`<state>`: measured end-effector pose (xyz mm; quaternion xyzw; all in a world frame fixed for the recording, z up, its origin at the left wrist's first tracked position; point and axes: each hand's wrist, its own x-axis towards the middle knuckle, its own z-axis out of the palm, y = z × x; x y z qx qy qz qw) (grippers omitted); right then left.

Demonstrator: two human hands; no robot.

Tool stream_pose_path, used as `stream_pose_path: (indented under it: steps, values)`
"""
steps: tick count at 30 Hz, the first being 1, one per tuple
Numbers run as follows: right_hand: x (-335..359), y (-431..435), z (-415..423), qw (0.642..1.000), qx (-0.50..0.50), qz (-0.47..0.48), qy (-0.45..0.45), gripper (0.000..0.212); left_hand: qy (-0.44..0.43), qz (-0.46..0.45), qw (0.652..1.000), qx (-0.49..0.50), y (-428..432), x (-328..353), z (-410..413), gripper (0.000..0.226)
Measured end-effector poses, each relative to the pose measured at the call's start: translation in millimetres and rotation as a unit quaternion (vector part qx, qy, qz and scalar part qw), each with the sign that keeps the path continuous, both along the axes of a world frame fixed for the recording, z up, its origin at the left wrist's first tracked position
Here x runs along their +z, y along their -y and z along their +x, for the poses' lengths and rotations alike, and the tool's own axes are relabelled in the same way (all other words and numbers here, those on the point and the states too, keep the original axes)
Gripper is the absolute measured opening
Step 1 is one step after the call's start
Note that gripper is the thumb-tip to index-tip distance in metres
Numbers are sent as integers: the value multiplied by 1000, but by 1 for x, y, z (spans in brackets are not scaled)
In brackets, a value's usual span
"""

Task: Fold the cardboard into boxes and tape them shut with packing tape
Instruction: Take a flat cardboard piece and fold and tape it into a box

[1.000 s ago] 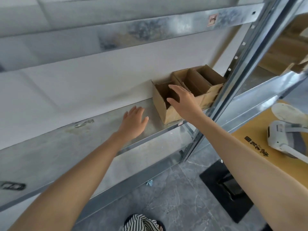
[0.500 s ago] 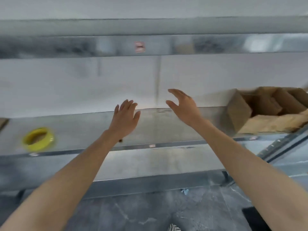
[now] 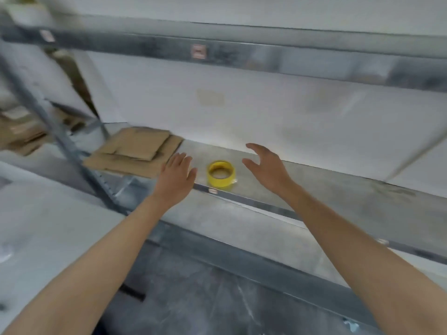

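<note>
Yellow tape roll lay flat on the galvanised shelf, near its front edge, between your two hands and touching neither. Your left hand was spread wide, palm down, fingers straight, holding nothing, just left of the roll. Its fingertips reached the right corner of the flat cardboard stack; with the motion blur I couldn't tell if they touched the board. Your right hand hovered just right of the roll, fingers loosely curved and apart, thumb out, empty. The cardboard stack sat unfolded at the shelf's left end, several sheets lying on one another, beside the slanted upright post. More brown cardboard showed past the post on the next bay, too blurred to describe. Above, the upper beam carried a small red-and-white sticker. Grey marbled floor showed under your forearms.
</note>
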<state>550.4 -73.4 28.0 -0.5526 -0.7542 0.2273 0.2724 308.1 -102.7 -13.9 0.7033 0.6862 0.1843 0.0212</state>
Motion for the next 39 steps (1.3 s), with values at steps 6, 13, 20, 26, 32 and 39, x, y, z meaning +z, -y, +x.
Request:
stream_pose_path:
  steps: [6,13,20,26,32,39]
  values:
    - [-20,-30,-120,995,82,-64,-4,50,1,-13,995,104,25,-16,-115,39]
    - [-47,-79,-227,976,146,-157,-27,52,-12,-13,987,159,15,-33,-212,25]
    - [-72,-154,-307,955,124,-265,-51,59,-24,-67,980,184,-47,-41,-282,30]
    - [-90,-194,-345,946,26,-300,-119,63,-24,-84,979,183,-79,-45,-315,30]
    - [-96,-201,-366,924,-35,-321,-204,58,-17,-100,980,170,-87,-52,-330,26]
    - [-81,-188,-350,919,-69,-284,-266,57,-35,-100,984,140,-92,-31,-337,33]
